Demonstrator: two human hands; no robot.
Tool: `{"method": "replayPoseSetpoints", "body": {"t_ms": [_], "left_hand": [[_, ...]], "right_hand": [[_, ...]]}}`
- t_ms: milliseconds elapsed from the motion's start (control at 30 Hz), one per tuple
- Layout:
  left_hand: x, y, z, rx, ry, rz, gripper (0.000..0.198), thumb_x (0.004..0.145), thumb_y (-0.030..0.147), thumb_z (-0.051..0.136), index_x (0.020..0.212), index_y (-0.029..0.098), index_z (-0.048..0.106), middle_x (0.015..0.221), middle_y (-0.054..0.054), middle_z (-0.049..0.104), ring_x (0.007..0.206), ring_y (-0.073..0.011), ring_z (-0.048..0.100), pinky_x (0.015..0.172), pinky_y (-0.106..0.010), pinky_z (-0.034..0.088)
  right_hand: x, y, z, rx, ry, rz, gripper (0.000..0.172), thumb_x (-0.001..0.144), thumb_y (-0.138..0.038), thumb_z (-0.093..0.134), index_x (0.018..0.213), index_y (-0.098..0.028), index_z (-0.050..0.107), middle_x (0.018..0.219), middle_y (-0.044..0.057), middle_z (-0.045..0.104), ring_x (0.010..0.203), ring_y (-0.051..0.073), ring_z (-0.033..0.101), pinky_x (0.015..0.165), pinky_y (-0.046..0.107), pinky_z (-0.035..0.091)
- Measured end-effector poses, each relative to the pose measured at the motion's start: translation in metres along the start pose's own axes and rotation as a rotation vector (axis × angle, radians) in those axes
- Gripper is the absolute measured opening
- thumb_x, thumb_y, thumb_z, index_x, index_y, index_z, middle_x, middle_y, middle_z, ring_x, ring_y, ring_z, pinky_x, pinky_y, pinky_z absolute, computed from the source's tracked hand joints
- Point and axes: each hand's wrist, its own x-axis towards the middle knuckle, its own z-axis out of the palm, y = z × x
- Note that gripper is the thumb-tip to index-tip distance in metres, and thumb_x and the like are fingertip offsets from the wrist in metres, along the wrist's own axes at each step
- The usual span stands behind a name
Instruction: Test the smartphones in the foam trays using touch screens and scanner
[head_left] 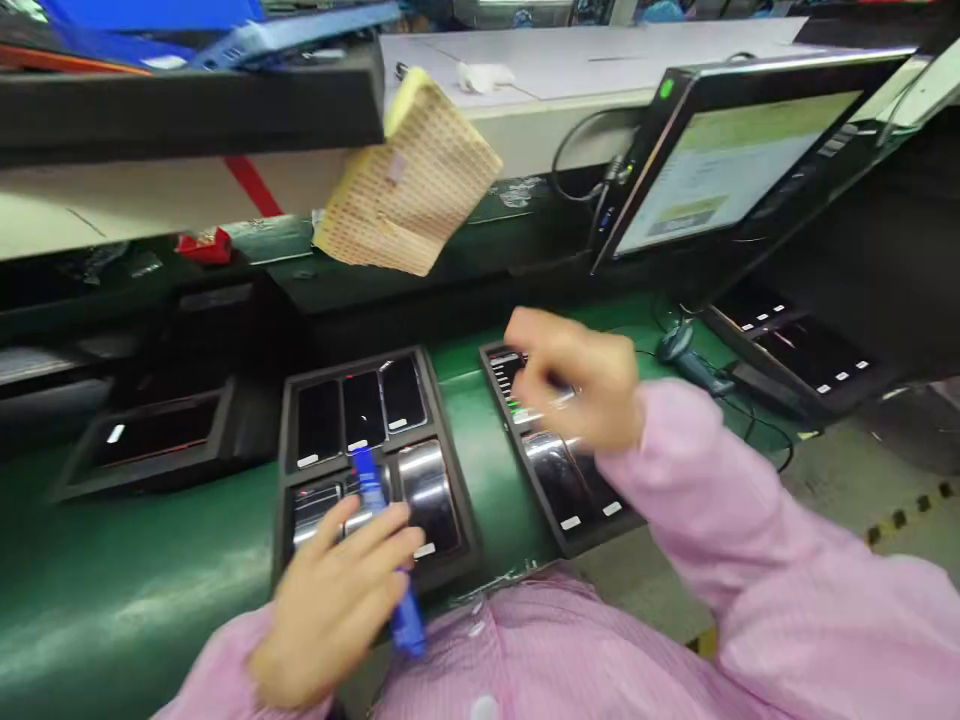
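My left hand (341, 585) hovers over the front of the black tray (450, 440) left of centre. A long blue stick-like tool (407, 620) passes under its fingers, which appear to hold it. Dark-screened phones (361, 410) lie in the tray's compartments, each with a small white label. My right hand (581, 380), blurred by motion, is curled above a second black tray (517, 440). Whatever its fingers hold, if anything, is hidden. Glossy dark phones (559, 480) lie in that tray, partly covered by my hand and sleeve.
A monitor (739, 170) stands at the back right, with a handheld scanner (690, 355) and its cable below. More trays with phones sit at the far left (161, 430) and right (806, 350). A yellow cloth (412, 180) hangs from the shelf (187, 110).
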Motion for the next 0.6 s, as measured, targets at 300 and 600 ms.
{"method": "replayPoseSetpoints", "body": {"t_ms": [300,600], "left_hand": [[0.066,0.135,0.252,-0.353,-0.271,0.205,0.022,0.087,0.029,0.042,0.102,0.027,0.058,0.114,0.0,0.064,0.128,-0.0193,0.035,0.109,-0.049,0.012],[-0.063,0.118,0.262,-0.063,-0.343,-0.928,0.049,0.089,0.029,0.03,0.135,0.016,0.025,0.142,-0.016,0.033,0.134,-0.0225,0.022,0.105,-0.05,0.029]], "right_hand": [[-0.263,-0.006,-0.083,0.27,-0.251,0.872,0.03,0.087,-0.032,0.039,0.086,-0.019,0.066,0.048,-0.004,0.057,0.031,0.007,0.036,0.029,0.022,0.032],[-0.322,0.058,-0.13,0.237,-0.064,1.206,0.027,0.077,-0.03,0.042,0.07,-0.015,0.063,0.045,-0.001,0.054,0.037,0.009,0.045,0.037,0.021,0.037]]}}
